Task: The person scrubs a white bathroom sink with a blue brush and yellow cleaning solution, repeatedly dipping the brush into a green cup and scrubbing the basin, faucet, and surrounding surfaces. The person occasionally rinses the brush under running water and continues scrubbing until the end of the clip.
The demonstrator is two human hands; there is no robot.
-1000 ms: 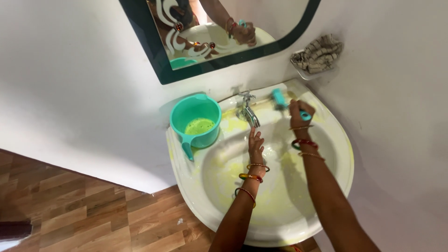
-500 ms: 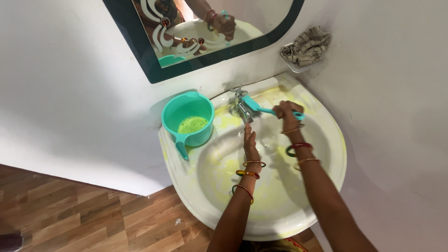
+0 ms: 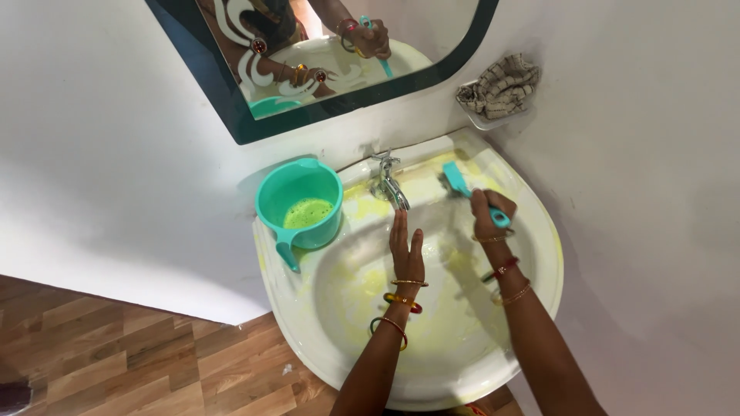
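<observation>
A white wash basin (image 3: 532,308) smeared with yellow-green foam hangs on the wall. My right hand (image 3: 487,213) grips a teal brush (image 3: 456,179), its head pressed on the basin's back ledge to the right of the metal tap (image 3: 388,185). My left hand (image 3: 406,246) is open, fingers straight, inside the bowl just below the tap's spout. Both wrists carry several bangles.
A teal mug with a handle (image 3: 299,204), holding green foamy liquid, sits on the basin's left rim. A dark-framed mirror (image 3: 324,54) hangs above. A striped cloth (image 3: 499,85) lies in a small wall tray at the upper right. Wood-pattern floor (image 3: 116,354) lies lower left.
The brush head has swung from the tap back to the right along the rear ledge. My left hand has spread flat under the spout.
</observation>
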